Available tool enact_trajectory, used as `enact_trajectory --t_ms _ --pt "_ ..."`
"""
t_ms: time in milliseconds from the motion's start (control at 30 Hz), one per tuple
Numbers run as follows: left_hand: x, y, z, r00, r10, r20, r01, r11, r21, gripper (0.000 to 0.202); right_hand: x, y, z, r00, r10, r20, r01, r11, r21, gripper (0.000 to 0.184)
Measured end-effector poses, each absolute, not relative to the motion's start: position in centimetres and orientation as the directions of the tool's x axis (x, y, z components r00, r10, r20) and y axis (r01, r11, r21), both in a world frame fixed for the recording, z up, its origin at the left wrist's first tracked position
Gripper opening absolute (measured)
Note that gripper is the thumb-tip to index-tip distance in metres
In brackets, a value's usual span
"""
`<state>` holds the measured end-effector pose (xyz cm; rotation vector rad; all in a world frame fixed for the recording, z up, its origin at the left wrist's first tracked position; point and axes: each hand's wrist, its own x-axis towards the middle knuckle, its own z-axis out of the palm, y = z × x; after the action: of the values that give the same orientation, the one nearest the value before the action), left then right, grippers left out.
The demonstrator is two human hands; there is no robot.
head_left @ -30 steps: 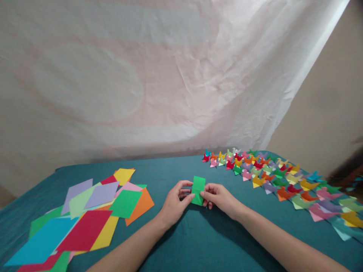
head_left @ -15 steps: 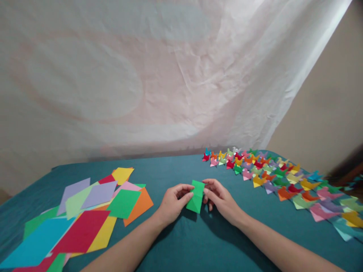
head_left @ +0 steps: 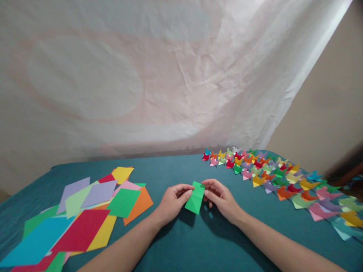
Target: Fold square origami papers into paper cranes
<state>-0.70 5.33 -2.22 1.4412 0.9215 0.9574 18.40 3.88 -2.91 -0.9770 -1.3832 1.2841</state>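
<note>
Green paper (head_left: 195, 202) has swung its near end toward the loose sheets (head_left: 82, 231), right of which the left hand (head_left: 172, 202) clamps it; whether the right hand (head_left: 220, 195) grips it, I can't tell. Paper birds (head_left: 258, 181) stand farther right.

One view, from the head
It looks forward and down, near enough that the fingers (head_left: 185, 195) show below mid-frame; the counter (head_left: 176, 249) spans the lower part, a pale hanging sheet (head_left: 170, 83) most of the upper.
</note>
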Motion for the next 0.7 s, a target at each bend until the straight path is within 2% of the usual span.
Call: enact_trajectory --t_ms 700 --pt "-0.85 5.28 -1.86 0.387 0.918 0.082 0.045 -0.108 0.993 0.034 18.57 3.94 -3.13 -0.242 0.960 0.138 0.012 0.145 -0.989 0.034"
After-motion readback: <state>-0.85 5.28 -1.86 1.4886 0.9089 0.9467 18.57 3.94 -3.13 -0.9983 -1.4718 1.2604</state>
